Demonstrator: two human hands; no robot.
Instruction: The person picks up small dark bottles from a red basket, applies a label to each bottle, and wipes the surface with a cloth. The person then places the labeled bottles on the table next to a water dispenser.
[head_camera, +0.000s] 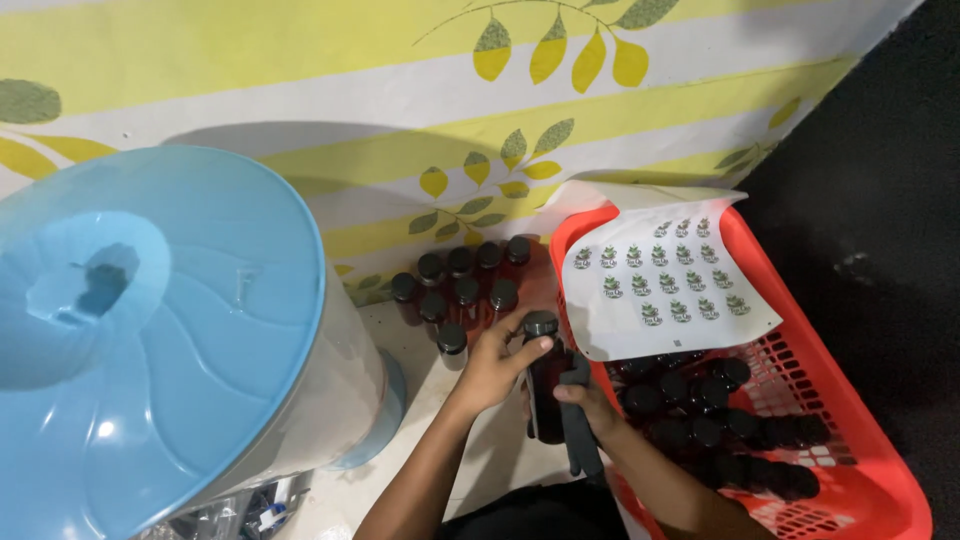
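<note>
A big water dispenser with a pale blue lid (150, 320) is filling the left side of the view, standing against a wall covering of yellow stripes and leaves (400, 90). Just to its right, a cluster of small dark bottles with black caps (462, 285) is standing upright on the pale surface, near the wall. In front of that cluster the left hand (493, 365) is wrapping around the upper part of a dark bottle (545, 385), the thumb lying across its side just under the black cap and the other fingers curling round the far side, pressed close together. The bottle is standing roughly upright between the two hands, just beside the rim of the basket. The right hand (590, 405) is coming in from below, its fingers closed round a dark grey tool (578, 420) that is lying against the bottle's lower side; it may be a scraper or a label presser, but the view is too dim to tell. Further right, a red plastic basket (850, 400) is holding many more dark capped bottles lying on their sides, and a white sheet of small round green stickers (665, 275) is resting over its upper end.
</note>
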